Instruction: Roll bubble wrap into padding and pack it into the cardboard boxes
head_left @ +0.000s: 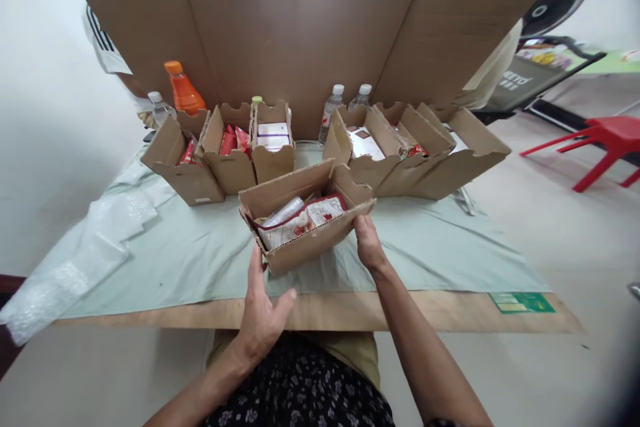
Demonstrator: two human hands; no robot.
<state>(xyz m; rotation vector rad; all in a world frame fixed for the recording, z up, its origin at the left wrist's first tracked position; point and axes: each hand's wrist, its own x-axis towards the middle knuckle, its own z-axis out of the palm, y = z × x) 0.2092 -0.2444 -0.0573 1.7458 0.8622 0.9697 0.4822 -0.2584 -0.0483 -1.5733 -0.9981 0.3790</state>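
Observation:
An open cardboard box (320, 243) sits tilted at the middle of the green cloth. Inside it lie a white and red printed packet (305, 221) and a clear plastic-wrapped item (284, 211). My right hand (369, 243) grips the box's right end, its fingers partly hidden behind the cardboard. At the near left corner is my left hand (265, 317), thumb spread away from the fingers, fingertips against the box.
Behind stand three boxes (233, 170) at left and three boxes (387, 170) at right, with bottles (185, 90) behind them. A tall cardboard panel (300, 47) closes off the back. Bubble wrap (90, 260) lies left, a green card (523, 302) at the near right edge.

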